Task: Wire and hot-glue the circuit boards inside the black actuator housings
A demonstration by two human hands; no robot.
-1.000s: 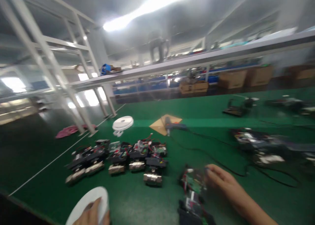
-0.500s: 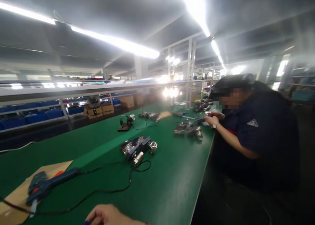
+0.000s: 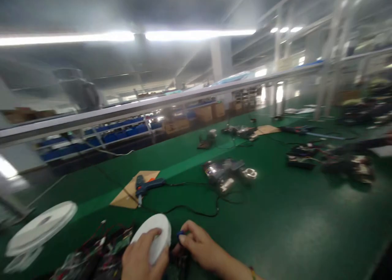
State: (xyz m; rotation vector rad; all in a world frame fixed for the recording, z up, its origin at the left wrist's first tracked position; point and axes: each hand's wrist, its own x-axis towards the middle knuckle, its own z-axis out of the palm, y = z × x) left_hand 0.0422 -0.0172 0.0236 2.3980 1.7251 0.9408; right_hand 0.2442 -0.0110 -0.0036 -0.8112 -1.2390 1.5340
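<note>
My left hand point(image 3: 143, 253) grips a white round disc point(image 3: 161, 231), fingers over its face and the thumb at its lower edge. To its right, my right hand point(image 3: 199, 245) is closed in a pinch on a small blue piece point(image 3: 180, 234), its kind too blurred to tell. Dark parts below the right hand are unclear. Left of my hands lies a heap of wired electronic parts point(image 3: 101, 251), blurred. Beyond the hands, a blue glue gun point(image 3: 150, 185) rests on a piece of brown cardboard point(image 3: 124, 198).
A white reel-like disc point(image 3: 43, 229) stands at the left. A metal assembly point(image 3: 225, 171) sits mid-table on the green tabletop point(image 3: 275, 222), near a black cable point(image 3: 196, 210). More assemblies point(image 3: 303, 155) lie to the right. A long shelf rail point(image 3: 122, 110) runs behind.
The view has swung left, and the co-worker at the right has left the picture. My left hand with the white disc has come into view. More of my right hand shows.
</note>
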